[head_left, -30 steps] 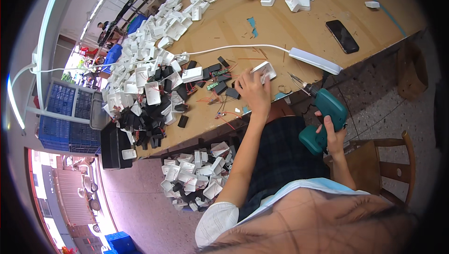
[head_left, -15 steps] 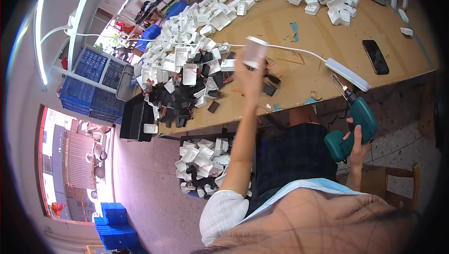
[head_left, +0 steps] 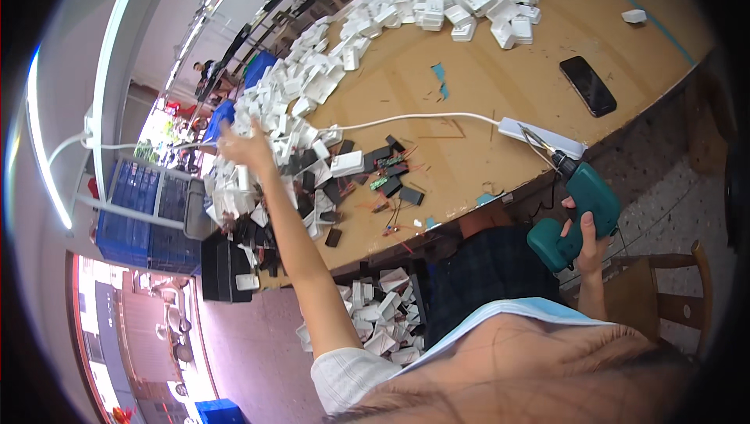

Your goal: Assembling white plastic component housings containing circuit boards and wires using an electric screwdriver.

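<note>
My left hand point(head_left: 246, 149), slightly blurred, stretches over the heap of white plastic boxes point(head_left: 316, 84) at the table's left. Its fingers are apart and I see nothing held in it. My right hand point(head_left: 586, 238) grips a teal soldering gun point(head_left: 595, 199) by its handle, beyond the table's near edge. The thin metal tip point(head_left: 539, 141) of the soldering gun points up-left, over the white power strip point(head_left: 516, 131). Between the hands lie a white box point(head_left: 346, 163), black blocks point(head_left: 410, 196) and small green circuit boards point(head_left: 380, 182) with red wires.
A white cable point(head_left: 406, 118) crosses the table point(head_left: 500, 76) to the power strip. A black phone point(head_left: 587, 86) lies at right. A black bin point(head_left: 223, 268) stands at the table's left end. Below the edge is a container of white boxes point(head_left: 383, 307); a wooden chair point(head_left: 656, 291) stands at right.
My left hand has moved left from mid-table to the heap; the white box it held is out of it. The view has shifted. My right hand keeps its hold on the soldering gun.
</note>
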`<state>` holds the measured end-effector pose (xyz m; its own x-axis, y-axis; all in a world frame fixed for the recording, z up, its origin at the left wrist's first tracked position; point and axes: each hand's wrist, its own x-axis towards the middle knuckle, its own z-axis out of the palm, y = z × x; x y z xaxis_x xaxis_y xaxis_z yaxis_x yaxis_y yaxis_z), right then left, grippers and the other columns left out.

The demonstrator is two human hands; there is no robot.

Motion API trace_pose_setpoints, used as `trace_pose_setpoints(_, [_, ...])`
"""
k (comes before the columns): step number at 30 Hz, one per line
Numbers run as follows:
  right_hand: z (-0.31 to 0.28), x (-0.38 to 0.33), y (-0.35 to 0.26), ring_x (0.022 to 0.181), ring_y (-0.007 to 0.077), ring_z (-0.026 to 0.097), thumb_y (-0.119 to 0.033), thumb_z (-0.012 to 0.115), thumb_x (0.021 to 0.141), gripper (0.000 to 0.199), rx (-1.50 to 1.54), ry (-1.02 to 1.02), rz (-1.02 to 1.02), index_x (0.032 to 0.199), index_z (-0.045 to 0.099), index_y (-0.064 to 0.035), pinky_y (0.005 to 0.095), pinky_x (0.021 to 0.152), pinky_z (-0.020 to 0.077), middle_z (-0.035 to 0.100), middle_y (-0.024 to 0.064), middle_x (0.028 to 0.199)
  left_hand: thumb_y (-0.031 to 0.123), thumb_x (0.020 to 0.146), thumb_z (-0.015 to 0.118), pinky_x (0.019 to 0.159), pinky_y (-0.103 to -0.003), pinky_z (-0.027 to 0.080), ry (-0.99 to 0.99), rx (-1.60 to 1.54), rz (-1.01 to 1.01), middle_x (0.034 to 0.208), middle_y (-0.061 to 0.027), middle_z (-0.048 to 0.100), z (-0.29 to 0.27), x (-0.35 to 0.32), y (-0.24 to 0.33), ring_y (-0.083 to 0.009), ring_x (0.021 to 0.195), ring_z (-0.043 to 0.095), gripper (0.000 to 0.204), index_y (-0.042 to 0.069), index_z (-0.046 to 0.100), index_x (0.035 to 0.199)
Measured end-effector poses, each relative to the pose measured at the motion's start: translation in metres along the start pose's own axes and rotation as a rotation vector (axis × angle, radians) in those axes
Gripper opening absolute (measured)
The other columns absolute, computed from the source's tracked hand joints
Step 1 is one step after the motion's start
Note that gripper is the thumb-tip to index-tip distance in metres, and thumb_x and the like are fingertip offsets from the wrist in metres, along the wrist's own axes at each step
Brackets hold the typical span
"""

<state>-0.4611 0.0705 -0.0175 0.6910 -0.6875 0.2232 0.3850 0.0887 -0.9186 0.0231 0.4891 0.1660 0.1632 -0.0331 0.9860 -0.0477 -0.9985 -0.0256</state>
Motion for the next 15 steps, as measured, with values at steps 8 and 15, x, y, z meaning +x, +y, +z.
trace_pose_setpoints(8, [-0.044,0.017,-0.003,0.103,0.0209,0.060,-0.035,0.054,0.104,0.046,0.065,0.111,-0.074,0.127,0.056,0.0043,0.0283,0.060,0.0523,0.061,0.0168,0.115,0.029,0.093,0.066,0.077,-0.042,0.055,-1.050,-1.347,0.103,0.096,-0.0240,0.074,-0.010,-0.129,0.424,-0.0332,0.082,0.070,0.036,-0.004,0.076,0.100])
trace_pose_setpoints(15, [-0.024,0.012,-0.003,0.085,0.0141,0.058,-0.039,0.048,0.107,0.046,0.050,0.176,-0.007,0.129,0.053,0.0016,0.0239,0.059,0.0498,0.058,0.0148,0.113,0.043,0.089,0.074,0.097,-0.048,0.044,-1.105,-1.030,-0.382,0.091,-0.0218,0.064,0.053,-0.209,0.573,-0.0384,0.107,0.057,0.045,0.005,0.060,0.108])
